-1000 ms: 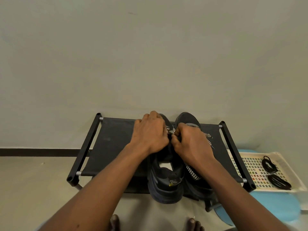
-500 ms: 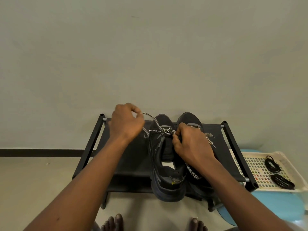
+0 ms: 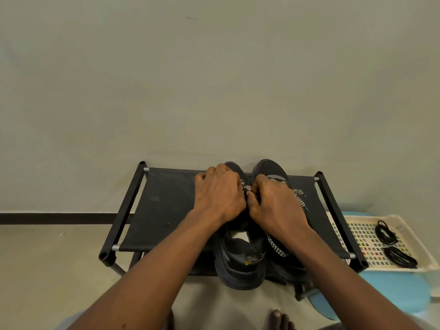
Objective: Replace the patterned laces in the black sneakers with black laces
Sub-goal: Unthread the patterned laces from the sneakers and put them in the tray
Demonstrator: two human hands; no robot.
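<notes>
Beside the rack's [image 3: 166, 210] right edge, a white tray [image 3: 354, 236] holds two coiled black laces [image 3: 387, 232]. On the rack's right half stand the black sneakers [image 3: 240, 265], toes toward the wall. Our left hand [image 3: 219, 194] and right hand [image 3: 276, 203] meet over the left one, fingers curled, pinching its patterned lace [image 3: 247, 187].

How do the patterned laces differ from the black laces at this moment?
The patterned laces are black-and-white and sit in the sneakers; the black laces are plain and lie in the tray. The left hand and right hand grip the patterned laces; the black laces lie untouched, coiled in two bundles. Both are thin cords.
</notes>
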